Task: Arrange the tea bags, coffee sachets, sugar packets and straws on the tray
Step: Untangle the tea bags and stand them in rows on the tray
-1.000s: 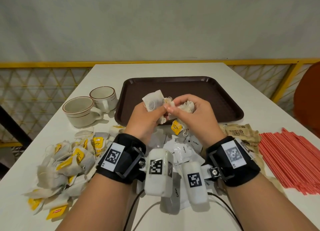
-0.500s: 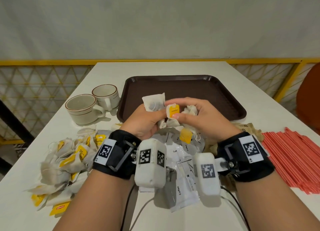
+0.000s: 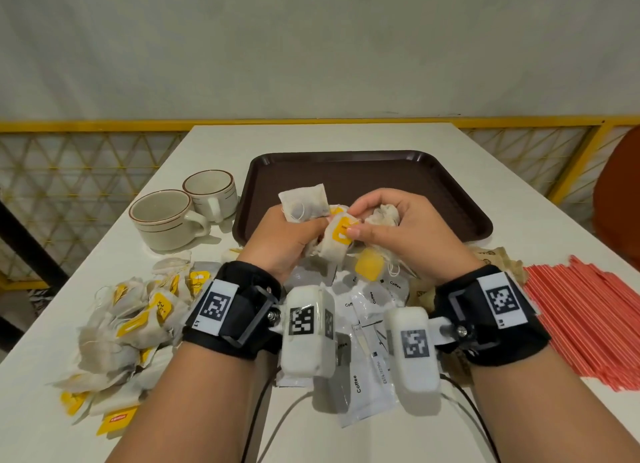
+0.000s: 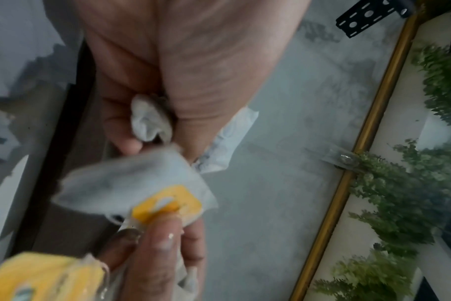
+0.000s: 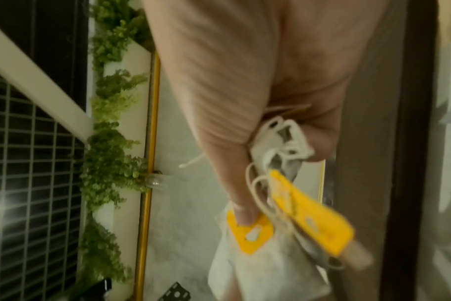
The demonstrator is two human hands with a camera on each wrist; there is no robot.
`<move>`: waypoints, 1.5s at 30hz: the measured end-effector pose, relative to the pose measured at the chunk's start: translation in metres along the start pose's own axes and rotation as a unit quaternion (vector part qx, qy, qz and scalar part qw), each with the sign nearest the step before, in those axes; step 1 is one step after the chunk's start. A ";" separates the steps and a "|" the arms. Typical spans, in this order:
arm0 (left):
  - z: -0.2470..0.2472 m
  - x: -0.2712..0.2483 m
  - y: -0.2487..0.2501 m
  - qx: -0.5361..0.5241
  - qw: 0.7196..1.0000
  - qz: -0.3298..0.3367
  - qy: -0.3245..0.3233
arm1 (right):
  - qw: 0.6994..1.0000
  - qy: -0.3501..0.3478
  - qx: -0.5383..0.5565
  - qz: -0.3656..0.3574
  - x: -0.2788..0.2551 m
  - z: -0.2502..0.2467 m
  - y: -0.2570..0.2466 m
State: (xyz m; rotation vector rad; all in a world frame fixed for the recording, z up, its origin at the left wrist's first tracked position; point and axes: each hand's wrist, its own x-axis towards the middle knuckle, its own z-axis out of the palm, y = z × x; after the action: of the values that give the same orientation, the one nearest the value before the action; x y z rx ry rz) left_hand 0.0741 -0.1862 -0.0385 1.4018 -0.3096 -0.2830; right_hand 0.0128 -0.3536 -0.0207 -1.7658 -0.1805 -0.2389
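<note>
Both hands meet just in front of the dark brown tray [image 3: 450,192], above the table. My left hand [image 3: 287,235] grips a few white tea bags [image 3: 304,204], one sticking up from its fist. My right hand [image 3: 391,225] holds a crumpled bunch of tea bags [image 3: 386,214] and pinches the yellow tag of one tea bag [image 3: 341,234] between thumb and forefinger. A second yellow tag [image 3: 370,268] dangles on its string below. In the left wrist view the pinched tag [image 4: 168,203] lies on a white bag. The right wrist view shows the pinched tag [image 5: 250,232] under the thumb.
A heap of tea bags [image 3: 128,327] lies at the left. White coffee sachets [image 3: 363,358] lie under my wrists, brown packets [image 3: 498,261] to their right, red straws [image 3: 595,320] at the far right. Two cream cups [image 3: 180,216] stand left of the tray.
Both hands have stayed together in front of the tray. My right thumb and forefinger have taken hold of a tea bag's yellow tag, and another tag now hangs lower.
</note>
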 end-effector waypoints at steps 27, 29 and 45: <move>0.004 -0.007 0.005 0.206 0.978 0.026 -0.030 | 0.997 -0.056 -0.052 -0.016 -0.002 -0.001 -0.002; 0.005 -0.009 0.006 0.241 0.967 0.044 -0.074 | 0.995 -0.062 -0.073 -0.016 0.000 0.002 0.000; -0.007 -0.015 0.023 0.088 0.967 0.141 -0.192 | 0.973 -0.136 0.165 0.088 -0.002 -0.010 0.002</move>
State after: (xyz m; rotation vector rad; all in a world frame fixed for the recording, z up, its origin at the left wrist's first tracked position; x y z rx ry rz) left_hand 0.0626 -0.1710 -0.0172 1.4520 -0.8638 -0.2958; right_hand 0.0104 -0.3636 -0.0210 -1.4659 -0.2445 0.1563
